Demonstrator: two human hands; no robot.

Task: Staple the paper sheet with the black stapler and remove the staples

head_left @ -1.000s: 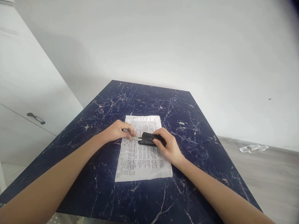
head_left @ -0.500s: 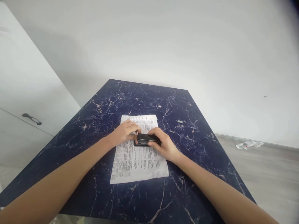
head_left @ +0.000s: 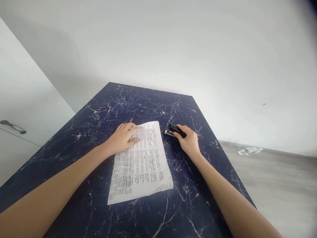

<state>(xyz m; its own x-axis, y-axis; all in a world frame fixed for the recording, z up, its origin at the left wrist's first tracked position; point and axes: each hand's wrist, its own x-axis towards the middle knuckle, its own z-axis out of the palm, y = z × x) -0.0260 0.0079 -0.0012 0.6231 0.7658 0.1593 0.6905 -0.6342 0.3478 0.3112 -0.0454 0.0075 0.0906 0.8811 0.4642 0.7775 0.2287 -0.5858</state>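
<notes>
A printed sheaf of white paper (head_left: 146, 158) lies on the dark blue marbled table (head_left: 148, 102). My left hand (head_left: 125, 137) rests on the upper left part of the paper, fingers spread. To the right of the paper, my right hand (head_left: 189, 138) grips a black stapler (head_left: 175, 131) by its body, thumb on the near side. The stapler's front end points left, towards the paper's upper right corner, and its jaws show a gap. Whether it touches the table I cannot tell.
A white cabinet with a dark handle (head_left: 13, 127) stands at the left. The white wall (head_left: 158, 43) rises behind the table's far edge. On the grey floor to the right lies a crumpled clear plastic wrapper (head_left: 250, 151).
My right hand has carried the stapler off the paper to the right. My left hand has let go of the stapler's front and now lies spread on the paper. The view has shifted slightly.
</notes>
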